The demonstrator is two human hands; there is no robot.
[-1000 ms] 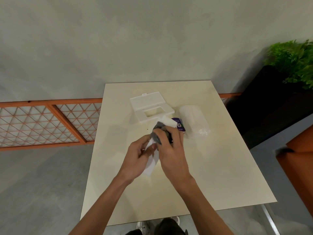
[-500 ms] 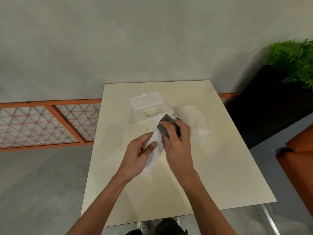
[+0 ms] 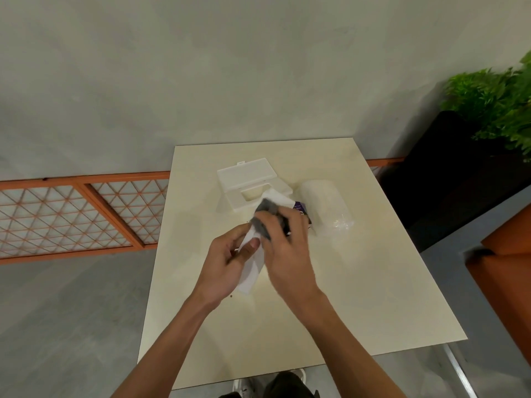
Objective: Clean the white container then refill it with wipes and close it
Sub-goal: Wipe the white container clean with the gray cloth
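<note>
Cream table, mid: white container held tilted above it btwn both hands. L hand grips its lower end, thumb on top; R hand clutches grey cloth against its upper part. Just behind lies lid piece w/ flap open; purple-label pack & clear wrap to the right. Plant far right.

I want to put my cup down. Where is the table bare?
Bare: the table near its right edge, nearer than the clear wrap; also the left strip beside the left hand. Crowded: the far middle, with white lid, purple pack and right hand.
</note>
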